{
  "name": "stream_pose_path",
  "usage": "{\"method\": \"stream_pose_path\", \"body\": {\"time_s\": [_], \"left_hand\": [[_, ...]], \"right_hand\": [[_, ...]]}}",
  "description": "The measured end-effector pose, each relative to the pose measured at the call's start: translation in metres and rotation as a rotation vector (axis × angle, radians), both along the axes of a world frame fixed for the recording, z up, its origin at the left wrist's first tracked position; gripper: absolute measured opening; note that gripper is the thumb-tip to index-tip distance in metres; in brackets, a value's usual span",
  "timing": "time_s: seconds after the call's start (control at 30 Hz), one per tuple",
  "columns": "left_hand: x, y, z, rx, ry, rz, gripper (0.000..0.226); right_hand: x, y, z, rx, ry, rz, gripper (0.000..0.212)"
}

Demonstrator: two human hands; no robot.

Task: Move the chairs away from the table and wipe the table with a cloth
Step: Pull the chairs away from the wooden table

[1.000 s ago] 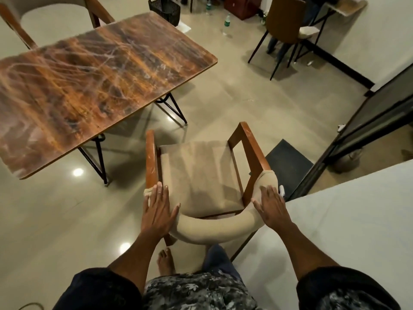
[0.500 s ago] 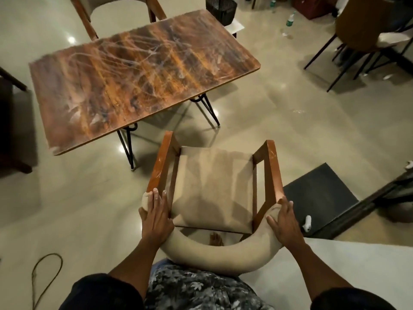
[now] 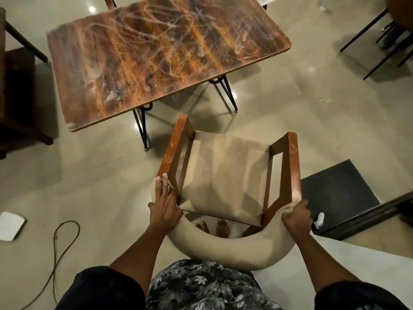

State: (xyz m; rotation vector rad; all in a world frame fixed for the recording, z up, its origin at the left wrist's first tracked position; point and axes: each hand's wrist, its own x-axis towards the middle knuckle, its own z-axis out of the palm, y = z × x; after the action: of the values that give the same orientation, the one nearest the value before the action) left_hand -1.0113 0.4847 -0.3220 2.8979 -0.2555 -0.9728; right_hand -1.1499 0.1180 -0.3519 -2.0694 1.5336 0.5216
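Wooden armchair with beige padded seat (image 3: 223,173) sits clear of scratched brown rectangular table (image 3: 165,54). Left hand (image 3: 164,208) lies flat on curved backrest end, right hand (image 3: 297,220) clenches other end.

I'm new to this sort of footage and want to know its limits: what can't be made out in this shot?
Head view only:
- Chair: its legs are hidden under the seat and curved backrest.
- Second chair behind the table: cut off by the top edge.
- Right hand: its fingertips curl out of sight behind the backrest.
- Small white object on the dark mat: too small to identify.
- Cleaning cloth: none seen.
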Motion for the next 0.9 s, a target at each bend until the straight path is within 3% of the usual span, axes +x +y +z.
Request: {"method": "stream_pose_path", "body": {"time_s": [0.13,0.43,0.7,0.8,0.9], "left_hand": [[-0.004,-0.004,0.0,0.018,0.005,0.028,0.068],[-0.015,-0.014,-0.001,0.108,0.026,0.158,0.076],[-0.013,-0.018,0.001,0.065,0.036,0.25,0.083],[-0.013,-0.017,0.001,0.018,0.046,0.265,0.083],[-0.014,-0.014,0.002,-0.051,0.033,0.293,0.081]], "right_hand": [[0.014,-0.004,0.001,-0.049,-0.014,-0.034,0.063],[0.087,-0.032,0.005,-0.076,-0.159,0.259,0.038],[0.164,-0.049,0.008,-0.027,-0.242,0.464,0.04],[0.167,-0.057,0.014,-0.024,-0.237,0.573,0.044],[0.145,-0.053,0.027,-0.045,-0.244,0.547,0.053]]}}
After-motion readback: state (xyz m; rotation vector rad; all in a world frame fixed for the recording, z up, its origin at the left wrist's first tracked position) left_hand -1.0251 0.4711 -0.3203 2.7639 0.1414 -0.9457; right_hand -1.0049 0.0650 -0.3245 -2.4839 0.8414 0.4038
